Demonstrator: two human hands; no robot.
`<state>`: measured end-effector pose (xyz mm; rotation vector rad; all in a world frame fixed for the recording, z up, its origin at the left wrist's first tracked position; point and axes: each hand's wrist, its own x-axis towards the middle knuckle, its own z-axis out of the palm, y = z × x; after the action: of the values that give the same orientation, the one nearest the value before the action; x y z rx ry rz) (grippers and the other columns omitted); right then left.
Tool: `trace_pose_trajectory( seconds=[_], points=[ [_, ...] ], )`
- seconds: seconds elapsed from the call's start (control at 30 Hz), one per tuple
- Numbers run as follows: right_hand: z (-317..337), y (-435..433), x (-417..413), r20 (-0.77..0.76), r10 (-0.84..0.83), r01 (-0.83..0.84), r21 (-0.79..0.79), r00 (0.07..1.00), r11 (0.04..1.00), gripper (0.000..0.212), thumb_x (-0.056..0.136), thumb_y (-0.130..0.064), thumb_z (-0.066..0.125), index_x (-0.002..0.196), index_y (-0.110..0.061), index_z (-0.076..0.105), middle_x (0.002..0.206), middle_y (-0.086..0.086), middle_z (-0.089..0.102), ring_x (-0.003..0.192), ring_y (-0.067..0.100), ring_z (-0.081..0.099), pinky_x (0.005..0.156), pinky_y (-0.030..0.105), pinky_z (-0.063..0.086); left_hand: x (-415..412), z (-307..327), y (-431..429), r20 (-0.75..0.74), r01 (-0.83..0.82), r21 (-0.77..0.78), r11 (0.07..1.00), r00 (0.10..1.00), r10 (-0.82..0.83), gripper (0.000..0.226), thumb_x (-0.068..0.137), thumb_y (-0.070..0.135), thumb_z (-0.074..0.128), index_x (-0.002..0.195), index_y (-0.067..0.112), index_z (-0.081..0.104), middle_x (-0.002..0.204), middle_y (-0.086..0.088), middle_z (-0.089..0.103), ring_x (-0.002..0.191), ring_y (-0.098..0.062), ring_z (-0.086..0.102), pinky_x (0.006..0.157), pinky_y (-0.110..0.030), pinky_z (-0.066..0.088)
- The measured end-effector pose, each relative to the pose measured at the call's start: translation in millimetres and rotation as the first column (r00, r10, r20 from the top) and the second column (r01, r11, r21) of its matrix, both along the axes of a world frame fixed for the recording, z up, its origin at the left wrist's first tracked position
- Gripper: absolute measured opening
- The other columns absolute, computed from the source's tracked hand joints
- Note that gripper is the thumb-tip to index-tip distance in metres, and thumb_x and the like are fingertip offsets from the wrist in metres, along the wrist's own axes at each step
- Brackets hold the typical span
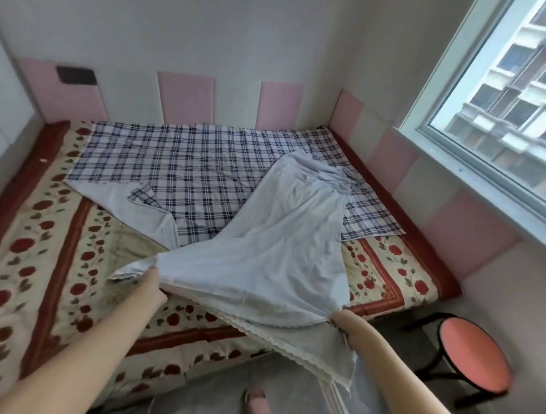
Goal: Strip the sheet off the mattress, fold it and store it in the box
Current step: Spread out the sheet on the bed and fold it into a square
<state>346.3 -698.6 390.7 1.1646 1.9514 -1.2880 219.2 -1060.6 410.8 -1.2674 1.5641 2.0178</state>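
One blue-and-white plaid cotton sheet, pale plain underside, lace-trimmed hem. The far half lies flat on the rose-patterned quilted mattress. The near half is turned over, underside up, and raised toward the person, with the hem hanging off the bed's foot.

Left hand: grips the near edge, fingers tucked under the cloth. Right hand: mostly covered, but the fabric gathers to a point in it, so judged a closed grip on the hem.

Handling (judgement): light, limp and not fragile, and it should drag easily over the quilting. It sags wherever unsupported, so it is best held at the two hem corners, kept apart and taut for a clean fold.

Surroundings: pink padded wall panels, a window on the right, a black-legged stool with round orange seat and a pink slipper on the floor. No box in view.
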Motion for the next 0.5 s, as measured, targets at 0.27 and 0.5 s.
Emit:
trace_pose_trajectory(
  seconds=[0.27,0.5],
  points=[
    [31.6,-29.0,-13.2,-0.302,-0.222,0.198,-0.107,0.927,0.974,0.031,0.094,-0.009,0.046,0.125,-0.007,0.049,0.093,0.008,0.057,0.077,0.021,0.055,0.064,0.028,0.047,-19.7,-12.7,-25.4,-0.030,-0.025,0.010,1.000,0.999,0.025,0.039,0.101,0.030,0.039,0.130,0.006,0.048,0.098,0.000,0.055,0.072,-0.015,0.051,0.060,-0.023,0.043],
    [160.6,-45.8,-63.4,-0.818,-0.088,0.000,-0.107,0.568,0.994,0.011,0.093,-0.009,0.051,0.100,-0.010,0.059,0.098,0.012,0.062,0.085,0.019,0.061,0.070,0.028,0.052,-96.0,115.0,-46.1,-0.545,-0.126,0.199,0.972,0.810,0.217,0.039,0.096,0.029,0.048,0.129,0.009,0.051,0.118,-0.005,0.062,0.111,-0.024,0.060,0.076,-0.033,0.055]
  ],
)
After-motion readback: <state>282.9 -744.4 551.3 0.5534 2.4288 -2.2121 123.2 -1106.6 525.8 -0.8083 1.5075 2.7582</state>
